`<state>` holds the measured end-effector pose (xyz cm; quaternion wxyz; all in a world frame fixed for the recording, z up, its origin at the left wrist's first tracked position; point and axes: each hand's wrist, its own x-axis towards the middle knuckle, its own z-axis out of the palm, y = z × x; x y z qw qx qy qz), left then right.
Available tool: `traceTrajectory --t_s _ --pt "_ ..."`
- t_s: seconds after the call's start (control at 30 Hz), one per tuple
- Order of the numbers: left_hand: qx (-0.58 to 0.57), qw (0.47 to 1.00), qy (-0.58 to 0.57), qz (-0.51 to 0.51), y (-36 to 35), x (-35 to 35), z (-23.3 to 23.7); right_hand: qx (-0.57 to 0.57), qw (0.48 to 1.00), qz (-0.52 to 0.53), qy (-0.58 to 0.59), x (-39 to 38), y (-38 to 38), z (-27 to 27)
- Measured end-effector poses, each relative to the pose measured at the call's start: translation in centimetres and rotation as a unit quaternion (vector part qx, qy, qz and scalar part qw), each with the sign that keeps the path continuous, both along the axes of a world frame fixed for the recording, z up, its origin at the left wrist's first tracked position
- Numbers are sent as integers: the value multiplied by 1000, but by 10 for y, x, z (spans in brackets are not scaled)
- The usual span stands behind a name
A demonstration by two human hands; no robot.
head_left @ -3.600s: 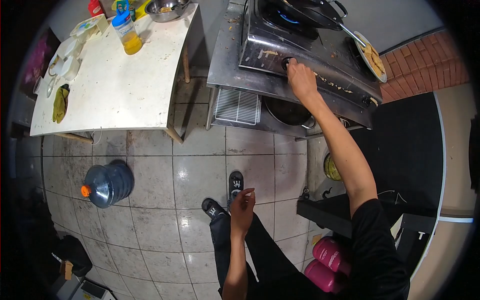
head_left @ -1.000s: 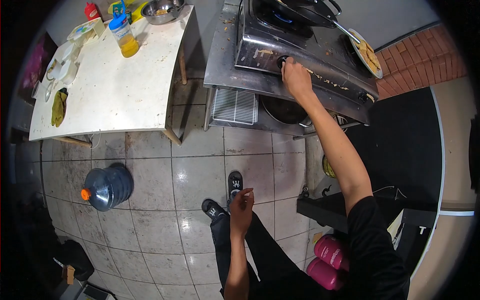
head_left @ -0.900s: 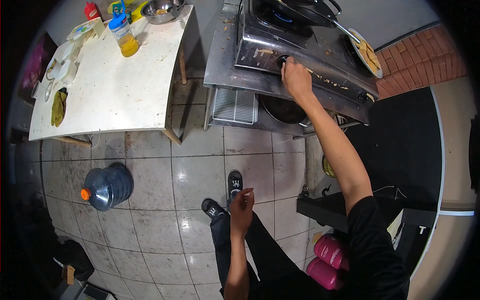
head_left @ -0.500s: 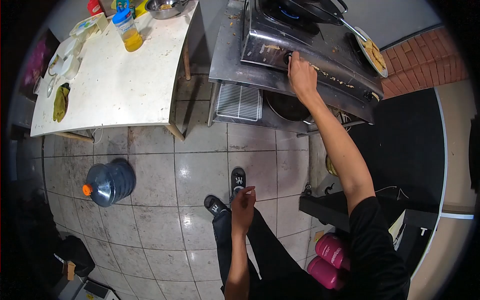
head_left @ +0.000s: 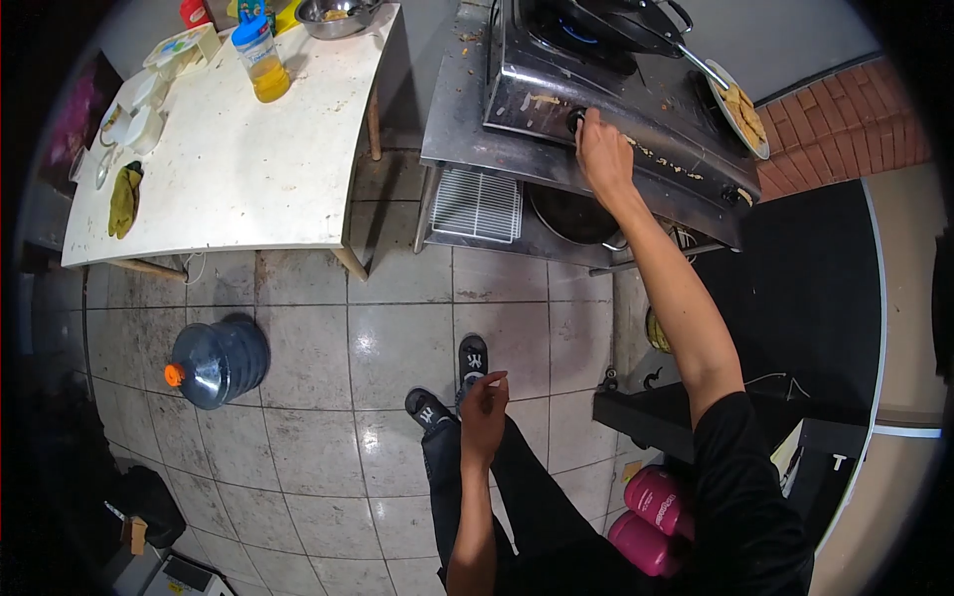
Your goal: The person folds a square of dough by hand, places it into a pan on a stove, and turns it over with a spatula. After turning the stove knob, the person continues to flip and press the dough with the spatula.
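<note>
My right hand reaches to the front of the metal gas stove, its fingers closed round the black stove knob at the left. A blue flame shows on the burner behind it, partly under a dark wok with a metal handle. My left hand hangs low in front of my legs, fingers loosely bent and apart, holding nothing that I can see. At the stove's right end sits a plate with pieces of yellow-brown food.
On the left, a white table bears an oil bottle, a metal bowl, plastic tubs and a green cloth. A large water jug lies on the tiled floor. Pink gas cylinders stand at my right.
The camera view has shifted very slightly. My right hand stays on the knob, and my left hand hangs as before.
</note>
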<state>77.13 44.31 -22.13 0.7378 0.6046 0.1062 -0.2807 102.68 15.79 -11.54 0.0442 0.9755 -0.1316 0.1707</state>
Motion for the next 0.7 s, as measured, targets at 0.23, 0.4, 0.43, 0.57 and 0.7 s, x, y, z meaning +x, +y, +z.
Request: traceTrajectory --t_s 0.23,0.4,0.43,0.57,0.7 --pt "-1 999 35 8 15 30 34 132 988 -47 -60 -57 22 33" --pt "-24 999 -23 25 38 80 77 170 977 5 -128 -94 -7 61" --pt "-34 999 -20 28 41 91 88 176 975 5 -137 -97 -17 72" --pt "-47 996 -56 48 39 138 138 196 968 -18 -159 -96 -48 111" --pt "-53 992 -113 27 15 191 191 214 960 -9 -180 -91 -82 130"
